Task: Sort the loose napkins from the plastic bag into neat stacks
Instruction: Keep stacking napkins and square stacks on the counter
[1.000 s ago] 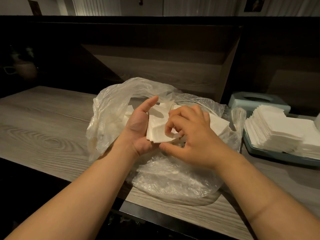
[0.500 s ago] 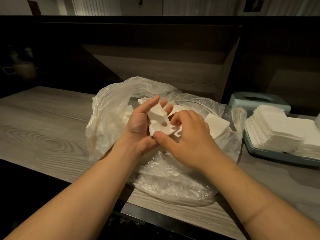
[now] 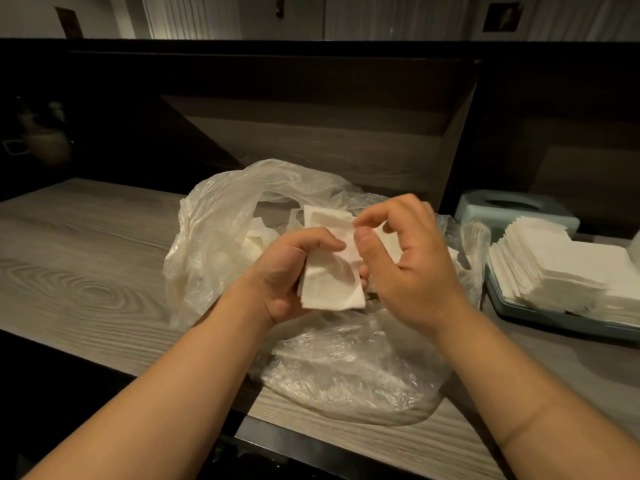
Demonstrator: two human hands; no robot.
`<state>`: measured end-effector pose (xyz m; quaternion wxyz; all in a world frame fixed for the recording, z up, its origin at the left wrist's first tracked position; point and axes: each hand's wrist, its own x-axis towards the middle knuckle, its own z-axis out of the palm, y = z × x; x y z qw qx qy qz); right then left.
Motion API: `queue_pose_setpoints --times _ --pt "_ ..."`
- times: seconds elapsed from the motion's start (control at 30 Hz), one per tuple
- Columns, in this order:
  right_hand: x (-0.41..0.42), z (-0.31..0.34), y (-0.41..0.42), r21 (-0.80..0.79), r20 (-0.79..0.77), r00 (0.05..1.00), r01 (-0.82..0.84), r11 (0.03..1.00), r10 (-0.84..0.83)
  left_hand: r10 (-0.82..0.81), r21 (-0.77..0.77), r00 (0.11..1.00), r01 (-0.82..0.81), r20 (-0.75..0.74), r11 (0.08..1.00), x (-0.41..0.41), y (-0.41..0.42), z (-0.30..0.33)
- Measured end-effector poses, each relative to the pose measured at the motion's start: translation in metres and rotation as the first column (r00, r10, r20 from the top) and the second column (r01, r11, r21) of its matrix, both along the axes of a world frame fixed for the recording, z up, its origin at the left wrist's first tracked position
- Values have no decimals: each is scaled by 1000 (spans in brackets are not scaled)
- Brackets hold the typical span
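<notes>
A crumpled clear plastic bag (image 3: 346, 368) lies open on the wooden counter (image 3: 86, 271), with loose white napkins (image 3: 256, 240) inside it. My left hand (image 3: 287, 271) grips a small bunch of white napkins (image 3: 329, 282) just above the bag's mouth, thumb curled over the top. My right hand (image 3: 408, 265) is beside it on the right, thumb and forefinger pinching the bunch's upper right edge. Off to the right, neat stacks of white napkins (image 3: 568, 268) fill a pale blue tray (image 3: 554, 322).
A pale blue tissue-box lid (image 3: 512, 209) with an oval opening sits behind the tray. A dark wall panel rises behind the counter. A dim jug-like object (image 3: 45, 147) stands at the far left. The counter's front edge drops into a dark gap near me.
Both hands have lifted out of the bag toward me with the bunch. My left thumb has closed over the napkins, and my right hand has moved from covering them to pinching their edge.
</notes>
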<state>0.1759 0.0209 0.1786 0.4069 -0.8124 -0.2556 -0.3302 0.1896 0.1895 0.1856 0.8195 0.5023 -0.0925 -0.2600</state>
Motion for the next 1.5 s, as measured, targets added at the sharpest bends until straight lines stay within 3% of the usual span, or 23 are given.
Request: queue_pose_setpoints --times 0.07,0.23,0.43,0.63,0.83,0.9,0.97,1.03,1.13,1.2,1.27,1.33,1.5 --pt "0 3 -2 -19 61 998 13 1000 -12 -129 23 990 128 49 992 -5 1 1" --pt "2 5 -6 -78 8 1000 -6 997 6 -288 15 953 288 97 958 -4 0 -3" --pt "1 4 -4 -54 -9 1000 -10 999 10 -292 -14 952 295 97 956 -3 0 -3" --pt "0 6 -4 -23 -49 998 -32 999 31 -337 59 927 332 167 941 -4 -1 -2" --pt "1 8 -5 -23 -199 979 -38 999 33 -345 61 926 339 155 939 -3 -1 -5" --pt "-1 10 -4 39 -273 958 -75 996 83 -317 69 939 310 130 948 -2 -2 -5" --pt "-5 16 -4 247 -395 897 -107 963 200 -303 45 948 300 93 953 -2 -3 -3" --pt "-1 21 -10 311 -420 900 21 950 118 -272 -95 962 273 15 957 0 -3 -4" --pt "13 20 -27 171 -430 886 270 948 -174 -154 -277 984 125 -89 953 7 0 -6" --pt "20 14 -37 -66 -456 816 367 928 -355 -93 -338 986 41 -138 940 10 1 -5" --pt "24 7 -43 -335 -437 737 399 854 -516 -34 -327 988 -17 -149 945 11 1 -4" --pt "22 7 -42 -501 -432 662 389 773 -613 14 -290 989 -57 -149 955 12 1 -3" --pt "21 4 -42 -586 -381 610 423 692 -695 51 -268 985 -95 -166 959 12 0 -3"
